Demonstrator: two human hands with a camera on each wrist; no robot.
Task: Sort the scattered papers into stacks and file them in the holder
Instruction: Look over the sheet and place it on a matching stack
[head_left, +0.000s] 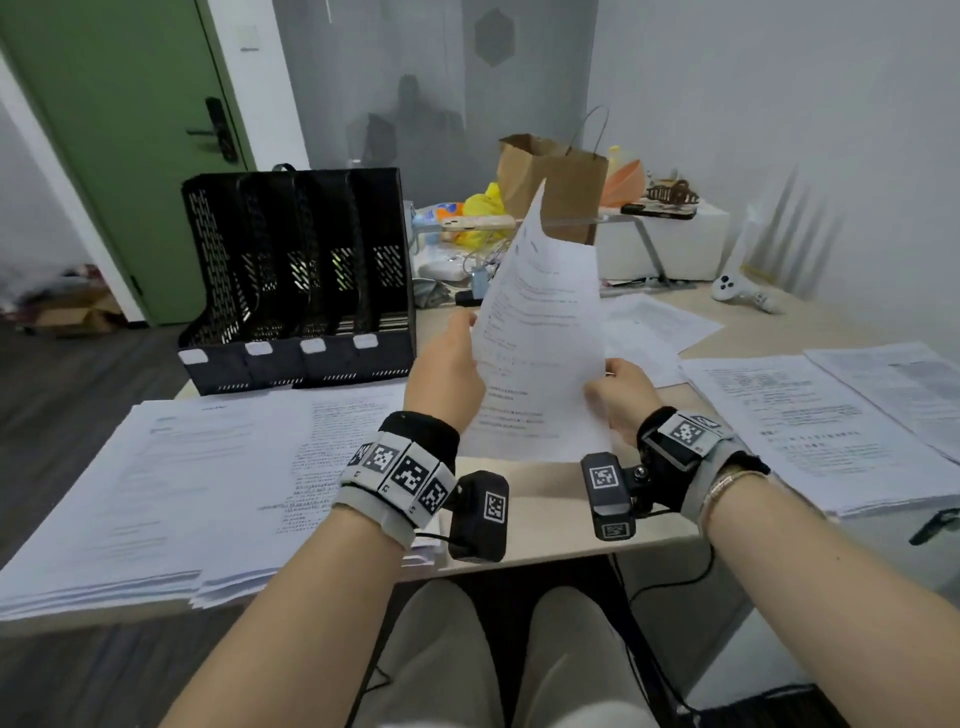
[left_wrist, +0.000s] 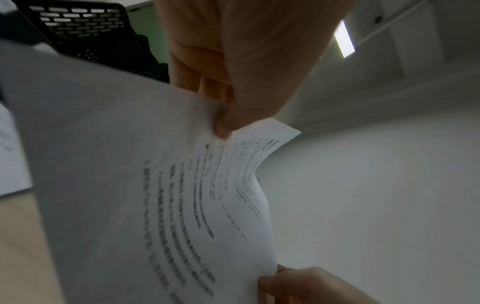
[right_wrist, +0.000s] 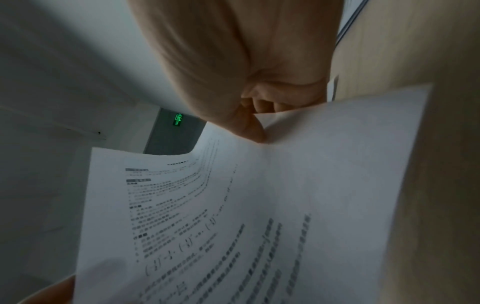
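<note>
A printed sheet of paper (head_left: 540, 332) is held up above the desk, its far corner curling upward. My left hand (head_left: 449, 364) pinches its left edge, thumb on the printed side (left_wrist: 223, 123). My right hand (head_left: 618, 389) pinches the right edge (right_wrist: 254, 131) between thumb and fingers. The black mesh file holder (head_left: 301, 280) with several slots stands at the back left of the desk, past my left hand. Stacks of printed papers lie on the left (head_left: 182, 493) and on the right (head_left: 810, 431) of the desk.
Loose sheets (head_left: 660, 322) lie behind the held page. Further back stand a brown paper bag (head_left: 561, 182), a white box (head_left: 670, 244), a white controller (head_left: 737, 291) and mixed clutter. A green door (head_left: 119, 130) is at the far left. The desk's front edge (head_left: 545, 551) runs below my wrists.
</note>
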